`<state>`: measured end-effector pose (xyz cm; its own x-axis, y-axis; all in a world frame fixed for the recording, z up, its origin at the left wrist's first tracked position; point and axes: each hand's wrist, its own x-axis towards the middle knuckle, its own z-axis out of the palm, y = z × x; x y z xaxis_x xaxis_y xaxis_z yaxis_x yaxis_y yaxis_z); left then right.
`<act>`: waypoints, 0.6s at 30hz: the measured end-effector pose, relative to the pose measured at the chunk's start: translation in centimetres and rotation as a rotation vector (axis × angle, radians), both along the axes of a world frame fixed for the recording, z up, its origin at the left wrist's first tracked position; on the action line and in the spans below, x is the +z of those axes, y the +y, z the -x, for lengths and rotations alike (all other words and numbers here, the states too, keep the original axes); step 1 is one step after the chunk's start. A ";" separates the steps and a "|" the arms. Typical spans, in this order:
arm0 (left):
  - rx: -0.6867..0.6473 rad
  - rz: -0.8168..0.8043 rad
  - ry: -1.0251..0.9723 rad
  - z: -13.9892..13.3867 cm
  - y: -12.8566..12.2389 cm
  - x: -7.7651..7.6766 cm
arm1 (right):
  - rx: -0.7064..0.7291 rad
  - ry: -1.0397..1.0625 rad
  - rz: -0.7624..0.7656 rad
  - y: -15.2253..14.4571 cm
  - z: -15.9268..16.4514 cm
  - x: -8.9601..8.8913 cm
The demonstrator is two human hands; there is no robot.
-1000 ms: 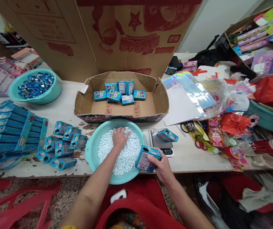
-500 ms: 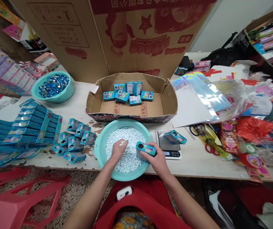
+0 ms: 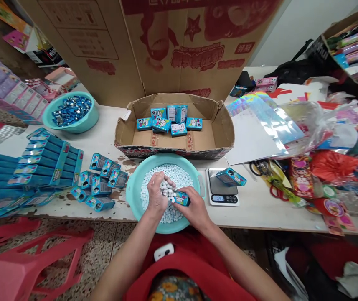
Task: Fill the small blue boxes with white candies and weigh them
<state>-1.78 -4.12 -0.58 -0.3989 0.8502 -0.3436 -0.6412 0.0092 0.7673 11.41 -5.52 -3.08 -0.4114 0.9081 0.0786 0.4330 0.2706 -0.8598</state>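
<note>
Over a turquoise basin [image 3: 130, 196] of small pale candies [image 3: 180, 173], my left hand [image 3: 157, 194] is cupped around a heap of the candies [image 3: 167, 189]. My right hand [image 3: 196, 207] grips a small blue box [image 3: 182, 198], tilted with its end towards that heap. The heap and the box meet or nearly meet; the box's opening is hidden. To the right of the basin, another blue box [image 3: 231, 177] lies tilted on a digital scale [image 3: 223, 200]. Several blue boxes [image 3: 100, 185] stand on the table left of the basin.
Behind the basin, a low cardboard tray [image 3: 218, 136] holds several blue boxes. Flattened blue cartons [image 3: 44, 163] are stacked at left, below a bowl [image 3: 70, 127] of blue-and-silver pieces. Scissors [image 3: 277, 193] and packaging clutter the right side. A tall carton [image 3: 181, 54] stands behind.
My left hand has come up out of the candies with a handful and turned towards the right. My right hand has brought the blue box left and tilted it to meet the handful.
</note>
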 end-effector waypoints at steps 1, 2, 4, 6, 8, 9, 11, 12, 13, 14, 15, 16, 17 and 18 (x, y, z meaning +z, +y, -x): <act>0.002 0.012 0.018 0.0 0.0 0.1 | -0.007 -0.011 0.000 0.0 0.0 0.2; 0.005 0.027 0.038 0.0 0.0 0.3 | -0.011 -0.021 0.001 0.0 0.0 0.4; 0.004 0.058 0.080 0.0 0.0 0.6 | -0.013 -0.034 0.007 0.1 0.1 0.7; -0.006 0.088 0.105 0.0 0.0 0.8 | -0.012 -0.038 0.017 0.3 0.2 0.9; -0.010 0.099 0.131 0.0 0.0 1.0 | -0.020 -0.029 0.028 0.6 0.3 1.1; -0.005 0.099 0.141 0.0 0.0 1.0 | -0.013 -0.026 0.026 0.7 0.3 1.2; -0.006 0.085 0.156 0.0 0.0 0.9 | -0.010 -0.017 0.027 1.0 0.4 1.3; -0.013 0.074 0.167 -0.1 0.0 0.8 | -0.014 -0.013 0.032 1.1 0.4 1.3; -0.018 0.068 0.182 -0.1 -0.1 0.8 | -0.014 -0.010 0.039 1.2 0.4 1.3; -0.021 0.064 0.197 -0.1 -0.1 0.7 | -0.013 -0.006 0.047 1.3 0.4 1.3; -0.023 0.060 0.212 0.0 -0.1 0.7 | -0.016 0.001 0.058 1.3 0.5 1.3; -0.019 0.057 0.226 0.0 -0.1 0.7 | -0.021 0.010 0.068 1.3 0.5 1.3; -0.011 0.055 0.237 0.0 -0.1 0.7 | -0.022 0.020 0.073 1.3 0.6 1.4; -0.002 0.052 0.246 0.1 -0.1 0.8 | -0.020 0.030 0.076 1.3 0.6 1.4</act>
<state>-1.86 -4.18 0.22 -0.4741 0.8349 -0.2796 -0.4348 0.0542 0.8989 10.81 -4.25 -1.64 -0.3914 0.9200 0.0215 0.4112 0.1957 -0.8903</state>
